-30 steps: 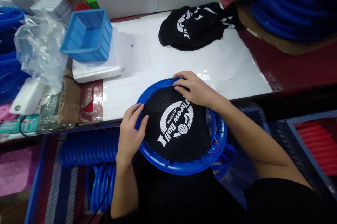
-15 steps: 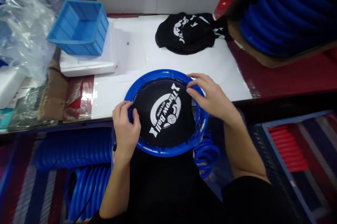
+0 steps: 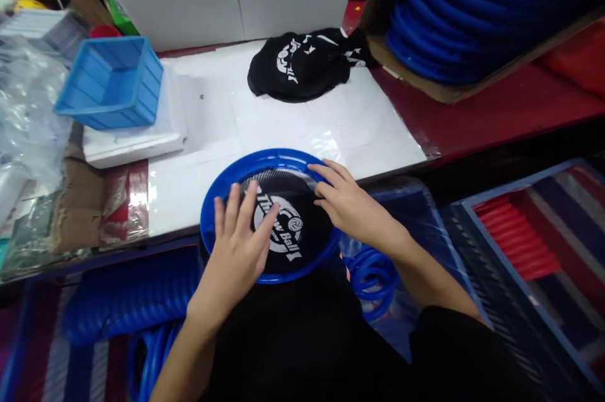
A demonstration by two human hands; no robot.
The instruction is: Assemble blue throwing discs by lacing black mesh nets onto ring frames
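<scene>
A round blue plastic ring (image 3: 221, 191) with black mesh fabric (image 3: 307, 200) in it rests tilted at the table's front edge, close to my body. White "Throw Ball" lettering runs down to the right across the fabric. My left hand (image 3: 240, 235) is spread over the left half, its fingers apart and hiding part of the print. At the right side, my right hand (image 3: 352, 203) reaches over the rim. Its fingers are extended and slightly bent, their tips at the fabric's edge. Several black printed mesh pieces (image 3: 302, 68) lie at the back of the table.
A light blue bin (image 3: 113, 87) sits on white boxes (image 3: 137, 147) at the left, beside clear plastic bags (image 3: 31, 93). Back right stands a carton with stacked blue rings (image 3: 439, 24). More blue rings (image 3: 137, 295) are below the table, and red ones (image 3: 517, 238) lie in a crate.
The ring and fabric have turned, so the lettering now slopes the other way. My left hand has left the rim's left side and spread over the fabric. The camera view has shifted.
</scene>
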